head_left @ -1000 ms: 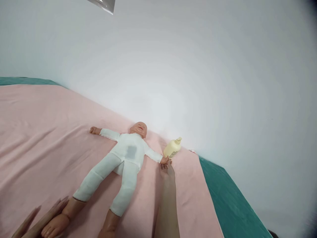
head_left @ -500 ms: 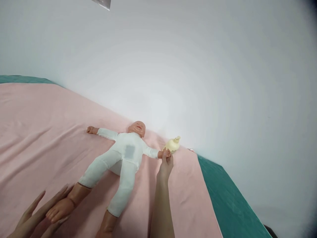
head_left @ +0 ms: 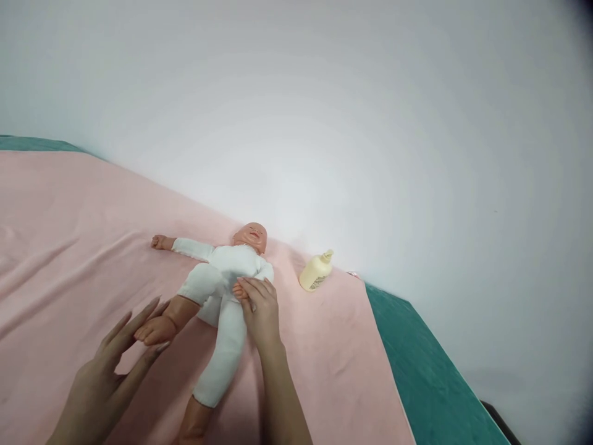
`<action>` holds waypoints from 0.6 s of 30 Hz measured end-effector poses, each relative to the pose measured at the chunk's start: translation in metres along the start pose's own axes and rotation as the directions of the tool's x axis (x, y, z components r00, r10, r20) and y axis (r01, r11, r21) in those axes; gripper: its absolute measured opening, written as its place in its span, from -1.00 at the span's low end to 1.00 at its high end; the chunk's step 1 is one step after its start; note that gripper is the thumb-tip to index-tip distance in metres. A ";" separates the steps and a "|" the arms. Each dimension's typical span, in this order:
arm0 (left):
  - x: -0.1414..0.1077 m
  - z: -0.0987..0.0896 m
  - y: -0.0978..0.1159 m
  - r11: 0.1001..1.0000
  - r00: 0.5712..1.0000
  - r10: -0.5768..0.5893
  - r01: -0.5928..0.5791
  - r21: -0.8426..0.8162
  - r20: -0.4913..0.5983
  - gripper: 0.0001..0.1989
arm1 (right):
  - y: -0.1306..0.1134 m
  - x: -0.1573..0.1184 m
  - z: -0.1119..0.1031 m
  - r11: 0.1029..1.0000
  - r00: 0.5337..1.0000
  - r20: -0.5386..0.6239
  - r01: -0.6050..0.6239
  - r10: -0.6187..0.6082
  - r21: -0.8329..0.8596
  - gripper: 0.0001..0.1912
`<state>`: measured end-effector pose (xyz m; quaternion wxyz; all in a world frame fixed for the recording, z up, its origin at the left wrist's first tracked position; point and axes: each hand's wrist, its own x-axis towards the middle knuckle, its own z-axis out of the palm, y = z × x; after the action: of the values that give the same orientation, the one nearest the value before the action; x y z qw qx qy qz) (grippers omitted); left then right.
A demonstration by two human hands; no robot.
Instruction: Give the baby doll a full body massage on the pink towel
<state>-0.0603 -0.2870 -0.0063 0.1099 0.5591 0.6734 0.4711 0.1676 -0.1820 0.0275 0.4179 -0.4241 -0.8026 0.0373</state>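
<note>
A baby doll (head_left: 234, 259) with a white cloth body lies on its back, its head toward the wall. My left hand (head_left: 115, 364) holds the doll's foot (head_left: 160, 329), the thumb below and the fingers behind it, and that leg is bent at the knee. My right hand (head_left: 263, 309) grips the doll's hand (head_left: 239, 290) and keeps it over the belly, the arm folded across the body. The doll's other arm (head_left: 192, 248) stretches out to the side. Its other leg (head_left: 220, 364) lies straight, the foot cut off by the lower picture edge.
A pale yellow pump bottle (head_left: 315, 273) stands tilted-looking on the pink sheet (head_left: 343, 346), right of the doll. Green cloth (head_left: 426, 358) shows beyond the sheet's right edge. A white wall (head_left: 324, 123) rises behind. Something dark (head_left: 498, 420) sits at the lower right.
My right hand has brought the doll's hand from beside the bottle inward over the belly. My left hand has pushed the foot up toward the body, bending the knee.
</note>
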 end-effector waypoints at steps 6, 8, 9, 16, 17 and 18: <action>0.013 0.004 0.021 0.996 0.990 -0.058 0.067 -0.062 0.130 -0.46 | 0.001 -0.002 0.002 0.999 0.999 0.039 0.021 -0.019 -0.043 -0.60; 0.014 0.006 0.022 0.991 0.986 -0.080 0.094 -0.091 0.145 -0.45 | 0.000 -0.001 0.001 0.999 0.999 0.048 0.014 -0.012 -0.039 -0.59; 0.013 0.007 0.021 0.990 0.986 -0.084 0.099 -0.099 0.145 -0.44 | 0.000 -0.001 0.000 0.999 0.998 0.056 0.004 -0.002 -0.033 -0.59; 0.005 0.005 0.003 0.987 0.982 -0.159 0.160 0.002 0.107 -0.36 | 0.004 0.002 -0.010 0.959 0.979 -0.041 -0.186 0.199 0.212 -0.63; 0.004 0.003 0.002 0.987 0.982 -0.162 0.162 0.007 0.092 -0.36 | 0.007 0.002 -0.014 0.933 0.962 -0.078 -0.230 0.260 0.275 -0.64; 0.003 0.000 0.000 0.988 0.985 -0.155 0.154 0.018 0.071 -0.37 | 0.010 0.003 -0.017 0.898 0.936 -0.116 -0.278 0.333 0.341 -0.64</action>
<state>-0.0608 -0.2845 -0.0055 0.1669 0.5227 0.7131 0.4363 0.1853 -0.1786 0.0360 0.5373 -0.4734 -0.6700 0.1954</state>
